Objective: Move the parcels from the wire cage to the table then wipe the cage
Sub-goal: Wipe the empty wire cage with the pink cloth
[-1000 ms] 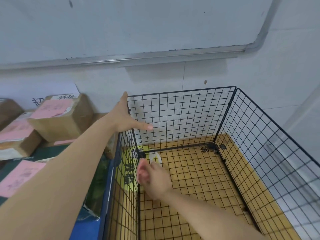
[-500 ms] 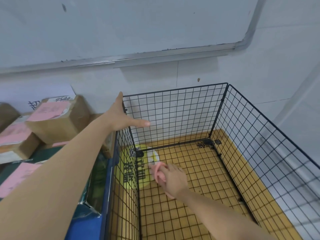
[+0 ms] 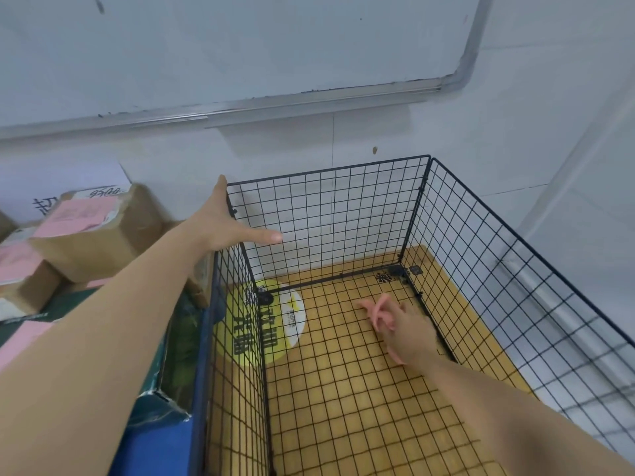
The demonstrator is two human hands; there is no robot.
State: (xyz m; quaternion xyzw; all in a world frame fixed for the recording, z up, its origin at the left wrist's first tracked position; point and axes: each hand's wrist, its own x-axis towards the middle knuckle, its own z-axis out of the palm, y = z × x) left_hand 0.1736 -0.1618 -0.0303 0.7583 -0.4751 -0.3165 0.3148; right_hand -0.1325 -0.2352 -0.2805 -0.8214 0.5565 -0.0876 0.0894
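Inside the wire cage (image 3: 326, 170) against a white wall, a right hand (image 3: 409, 333) presses a pink cloth (image 3: 377, 312) to the mesh floor near the far right corner.

Head view: the right hand's fingers are curled around the bunched cloth, which touches the floor grid just short of the right panel. Bare mesh runs from there toward the camera and left to a round yellow sticker (image 3: 285, 324) at the far left corner. The left hand (image 3: 223, 225) rests on the cage's top rim at that corner, with the thumb stretched out over the inside and the one finger in view straight. Brown parcels (image 3: 92, 235) with pink labels sit stacked outside the cage on the blue-edged table (image 3: 158, 448), just beside the left panel. A whiteboard (image 3: 240, 46) hangs above the back rim.
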